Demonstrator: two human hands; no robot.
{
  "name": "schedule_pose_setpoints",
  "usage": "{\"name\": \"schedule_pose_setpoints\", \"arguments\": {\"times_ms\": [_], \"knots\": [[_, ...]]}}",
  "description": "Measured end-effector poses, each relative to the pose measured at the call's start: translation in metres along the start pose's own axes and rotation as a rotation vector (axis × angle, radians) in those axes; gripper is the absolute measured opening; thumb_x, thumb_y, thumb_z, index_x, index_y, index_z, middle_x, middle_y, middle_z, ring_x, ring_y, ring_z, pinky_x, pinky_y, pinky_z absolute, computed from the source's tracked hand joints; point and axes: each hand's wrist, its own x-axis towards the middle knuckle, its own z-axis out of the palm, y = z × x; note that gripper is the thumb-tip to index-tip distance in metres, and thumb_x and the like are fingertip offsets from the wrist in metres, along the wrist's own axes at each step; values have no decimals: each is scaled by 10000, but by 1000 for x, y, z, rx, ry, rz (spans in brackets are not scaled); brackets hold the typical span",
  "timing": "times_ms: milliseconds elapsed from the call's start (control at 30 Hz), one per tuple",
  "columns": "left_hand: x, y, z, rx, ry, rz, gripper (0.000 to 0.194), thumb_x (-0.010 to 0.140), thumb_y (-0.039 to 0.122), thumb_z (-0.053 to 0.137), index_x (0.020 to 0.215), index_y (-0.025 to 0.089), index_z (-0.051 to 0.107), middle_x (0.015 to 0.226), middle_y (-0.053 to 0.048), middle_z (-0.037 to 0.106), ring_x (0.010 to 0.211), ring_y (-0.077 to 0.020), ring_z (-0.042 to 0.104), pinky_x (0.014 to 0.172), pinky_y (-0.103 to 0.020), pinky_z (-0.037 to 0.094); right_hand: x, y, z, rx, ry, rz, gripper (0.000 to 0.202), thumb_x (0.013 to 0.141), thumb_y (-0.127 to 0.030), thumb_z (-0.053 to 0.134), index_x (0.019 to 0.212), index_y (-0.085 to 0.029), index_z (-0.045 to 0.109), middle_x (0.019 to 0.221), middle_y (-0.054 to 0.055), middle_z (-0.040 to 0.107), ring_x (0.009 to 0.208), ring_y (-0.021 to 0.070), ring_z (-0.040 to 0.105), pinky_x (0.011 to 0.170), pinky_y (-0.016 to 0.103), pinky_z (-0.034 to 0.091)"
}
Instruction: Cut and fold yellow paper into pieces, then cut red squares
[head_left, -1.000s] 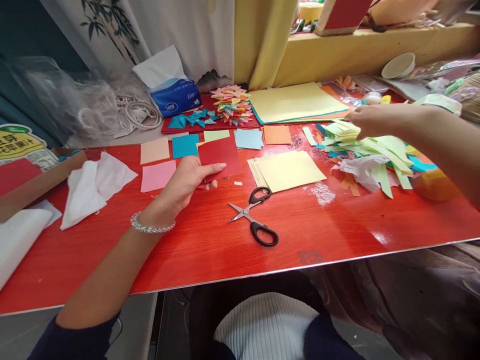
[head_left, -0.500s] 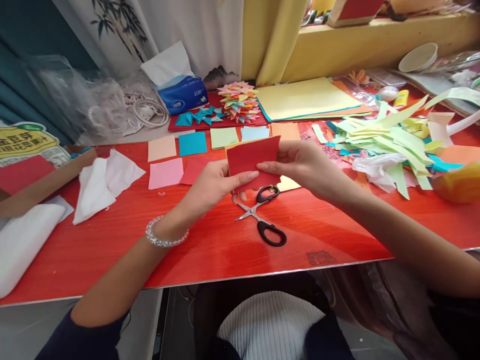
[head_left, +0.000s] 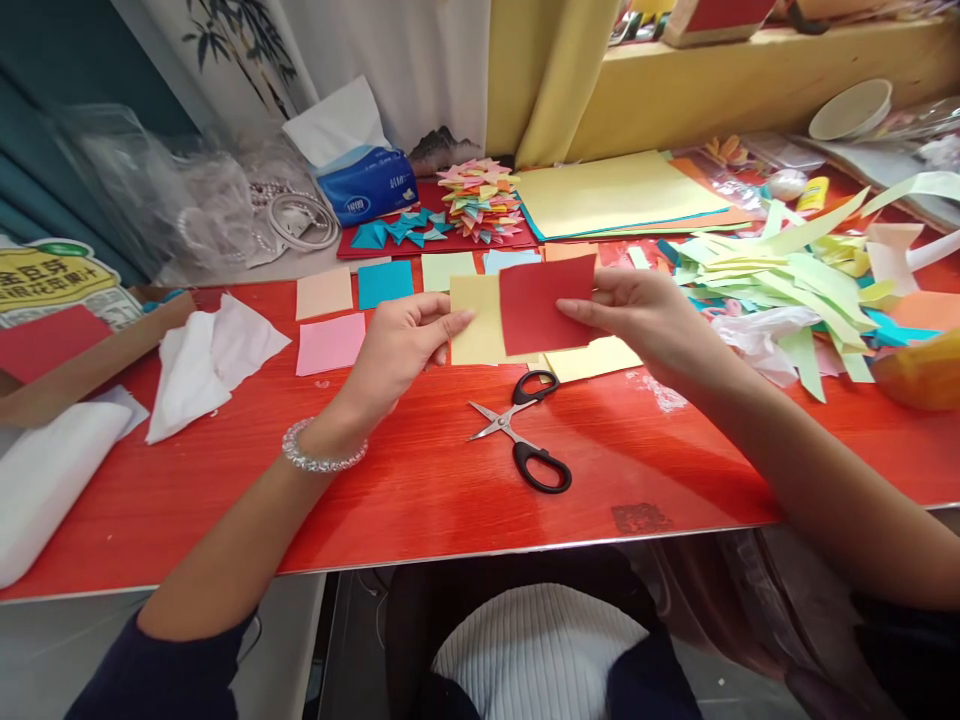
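Observation:
My left hand (head_left: pixel 416 340) pinches the left edge of a yellow paper square (head_left: pixel 474 320) between thumb and fingers. A red paper square (head_left: pixel 544 305) is gripped at its right side by my right hand (head_left: pixel 630 310), and it overlaps the yellow one in front. Both papers are held above the table. Just below them lie open scissors (head_left: pixel 517 430) with black handles. Another pale yellow paper (head_left: pixel 596 358) rests on the table under my right hand. Peach (head_left: pixel 324 296), blue (head_left: pixel 385 285), pale green (head_left: pixel 448 275) and pink squares (head_left: pixel 331 344) sit in rows to the left.
Behind stand a folded-paper stack (head_left: pixel 482 203), small blue folded pieces (head_left: pixel 397 231), a tissue pack (head_left: pixel 365 185) and large yellow sheets (head_left: pixel 615 195). Paper strips (head_left: pixel 772 270) heap at the right. White tissues (head_left: pixel 206 365) and a cardboard box (head_left: pixel 97 365) lie left. The red table's (head_left: pixel 450 520) front edge is close.
The red paper has slid right with my right hand, uncovering the yellow square in my left hand. My left hand has shifted slightly left. The scissors lie where they were.

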Motion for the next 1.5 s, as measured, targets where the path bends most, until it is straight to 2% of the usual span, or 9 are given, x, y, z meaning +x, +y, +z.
{"name": "schedule_pose_setpoints", "arguments": {"times_ms": [200, 367, 467, 567, 667, 767, 1000, 1333, 1500], "knots": [[15, -17, -17, 85, 177, 11, 127, 741, 274, 652, 692, 166, 607, 472, 43, 480, 430, -70, 410, 425, -208, 298, 7, -3, -27, 240, 159, -145, 132, 805, -158, 629, 911, -128, 702, 941, 72, 707, 845, 159, 656, 793, 337, 509], [20, -30, -15, 202, 199, -52, 120, 731, 277, 650, 702, 165, 616, 594, 19, 576, 510, -87, 472, 488, -223, 348, 10, -4, -36, 304, 162, -102, 95, 811, -88, 606, 836, -126, 690, 894, 45, 703, 826, 120, 654, 834, 290, 499], [19, -32, -7, 226, 175, -61, 141, 741, 302, 643, 745, 162, 644, 737, -23, 664, 642, -124, 570, 570, -236, 411, 10, 0, -33, 344, 124, -61, 103, 800, -77, 618, 864, -129, 680, 835, 29, 687, 757, 99, 643, 811, 269, 509], [17, -29, 1, 146, 144, -66, 134, 757, 292, 628, 781, 162, 652, 755, -28, 673, 705, -138, 608, 623, -239, 447, 9, 3, -28, 365, 61, -22, 78, 797, -107, 629, 858, -138, 667, 823, 27, 671, 757, 107, 641, 808, 272, 518], [15, -21, 5, 18, 153, -60, 122, 730, 279, 665, 772, 166, 645, 622, 10, 602, 592, -105, 559, 542, -208, 427, 8, 6, -21, 298, 48, 21, 76, 795, -160, 633, 866, -155, 660, 868, 31, 666, 837, 136, 643, 830, 292, 519], [9, -10, 9, -69, 175, -43, 134, 717, 287, 686, 749, 169, 630, 523, 44, 497, 456, -70, 432, 418, -191, 330, 5, 10, -11, 229, 86, 50, 77, 769, -231, 663, 809, -166, 652, 838, 28, 667, 825, 158, 643, 777, 312, 537], [-4, 5, 21, -178, 48, -39, 169, 717, 313, 704, 786, 174, 636, 543, 50, 466, 417, -44, 362, 375, -183, 243, 2, 17, 9, 210, 125, 62, 128, 763, -304, 665, 826, -198, 630, 799, 45, 699, 796, 205, 670, 717, 369, 555], [-5, 3, 20, -51, 26, -45, 255, 773, 381, 654, 662, 175, 553, 455, 35, 513, 390, -72, 458, 411, -196, 359, -1, 14, 9, 32, 210, 19, 219, 747, -358, 670, 900, -205, 634, 834, 42, 681, 796, 205, 654, 650, 352, 552], [-6, 3, 20, -46, -19, -57, 307, 790, 421, 629, 640, 175, 523, 459, 27, 540, 388, -76, 497, 421, -196, 383, -3, 12, 8, 7, 161, 1, 196, 762, -373, 648, 848, -196, 638, 790, 42, 664, 777, 211, 636, 630, 356, 538]]}}
